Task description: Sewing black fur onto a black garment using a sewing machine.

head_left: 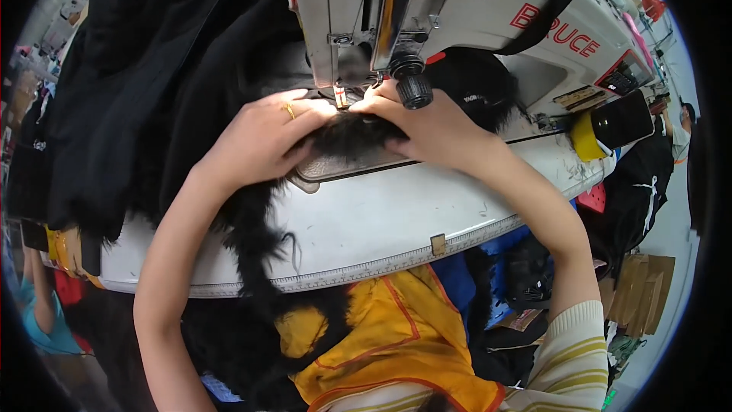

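Under the lit needle area (341, 96) of a white sewing machine (465, 11) lies black fabric edged with fur. My left hand (259, 140), with a ring on one finger, presses and grips the black fur trim (347, 137) just left of the needle. From the other side my right hand (435, 128) pinches the same trim, its fingertips close to the presser foot. A long strip of fur hangs from beneath my left hand over the table's front edge. The large black garment (168, 69) is heaped to the left. Fur and fingers hide the exact stitching spot.
A white sewing table (381, 214) with a measuring tape along its front edge lies under my forearms. At the right end stands a yellow and black holder (587, 137). A yellow apron (389, 336) covers my lap. Cardboard (644, 294) and dark cloth are at the right.
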A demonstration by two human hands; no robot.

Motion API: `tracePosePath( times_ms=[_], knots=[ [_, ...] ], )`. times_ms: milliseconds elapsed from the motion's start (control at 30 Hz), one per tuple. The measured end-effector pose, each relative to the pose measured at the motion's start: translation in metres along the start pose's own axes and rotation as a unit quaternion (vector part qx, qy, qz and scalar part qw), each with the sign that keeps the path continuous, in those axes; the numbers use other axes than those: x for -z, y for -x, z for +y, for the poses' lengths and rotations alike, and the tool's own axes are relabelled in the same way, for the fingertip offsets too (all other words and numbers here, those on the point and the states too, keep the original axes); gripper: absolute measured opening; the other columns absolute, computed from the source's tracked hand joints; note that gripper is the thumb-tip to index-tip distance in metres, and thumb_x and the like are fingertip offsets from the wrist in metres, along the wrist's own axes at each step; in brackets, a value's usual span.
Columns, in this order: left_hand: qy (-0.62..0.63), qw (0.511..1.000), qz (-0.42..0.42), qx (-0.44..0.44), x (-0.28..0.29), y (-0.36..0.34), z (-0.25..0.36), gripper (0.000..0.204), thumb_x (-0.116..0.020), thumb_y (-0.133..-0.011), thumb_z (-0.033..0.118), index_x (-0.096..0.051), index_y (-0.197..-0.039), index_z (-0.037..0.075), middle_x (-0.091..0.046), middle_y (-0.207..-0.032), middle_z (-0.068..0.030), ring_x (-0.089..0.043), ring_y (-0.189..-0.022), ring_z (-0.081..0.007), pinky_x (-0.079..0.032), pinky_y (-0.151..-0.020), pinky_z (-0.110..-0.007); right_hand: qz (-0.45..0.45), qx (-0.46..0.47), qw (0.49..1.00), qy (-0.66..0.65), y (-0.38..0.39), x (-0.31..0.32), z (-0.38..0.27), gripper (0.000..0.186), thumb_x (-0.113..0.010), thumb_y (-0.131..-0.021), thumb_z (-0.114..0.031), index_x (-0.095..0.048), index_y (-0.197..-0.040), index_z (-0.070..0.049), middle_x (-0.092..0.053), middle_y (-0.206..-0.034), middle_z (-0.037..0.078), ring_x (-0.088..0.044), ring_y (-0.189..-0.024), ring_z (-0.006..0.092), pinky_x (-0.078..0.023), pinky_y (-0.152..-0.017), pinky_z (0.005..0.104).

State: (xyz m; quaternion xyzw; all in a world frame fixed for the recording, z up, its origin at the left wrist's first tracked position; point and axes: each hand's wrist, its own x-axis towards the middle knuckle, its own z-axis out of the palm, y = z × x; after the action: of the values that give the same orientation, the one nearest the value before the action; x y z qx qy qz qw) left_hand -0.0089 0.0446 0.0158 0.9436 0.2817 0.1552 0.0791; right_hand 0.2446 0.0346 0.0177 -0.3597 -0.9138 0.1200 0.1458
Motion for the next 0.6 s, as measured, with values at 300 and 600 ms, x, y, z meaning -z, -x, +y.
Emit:
tracePosePath(
  times_ms=[300,600],
  knots=[
    [-0.010,0.998,-0.046,-0.029,0.023,0.010,0.041,0.034,-0.068,-0.064,0.005,-0.061,-0.097,0.002,-0.059,-0.100,-0.0080,-0.057,-0.100,-0.0258,-0.042,-0.101,-0.039,-0.084,0.127,0.986,-0.074,0.004,0.018,0.011,0.056,-0.068,-0.066,-0.001,-0.061,-0.119,-0.018,-0.052,-0.104,0.004,-0.056,-0.095,0.0219,-0.048,-0.079,0.0332],
    [-0.050,0.999,-0.008,0.016,-0.002,0.005,0.034,0.037,-0.063,-0.064,0.000,-0.059,-0.100,0.005,-0.057,-0.099,-0.0041,-0.056,-0.099,-0.0240,-0.051,-0.077,-0.031,-0.040,0.101,0.992,-0.068,0.000,-0.003,0.026,0.050,-0.066,-0.069,-0.003,-0.062,-0.116,-0.017,-0.058,-0.109,0.000,-0.055,-0.090,0.0219,-0.047,-0.079,0.0322]
  ],
)
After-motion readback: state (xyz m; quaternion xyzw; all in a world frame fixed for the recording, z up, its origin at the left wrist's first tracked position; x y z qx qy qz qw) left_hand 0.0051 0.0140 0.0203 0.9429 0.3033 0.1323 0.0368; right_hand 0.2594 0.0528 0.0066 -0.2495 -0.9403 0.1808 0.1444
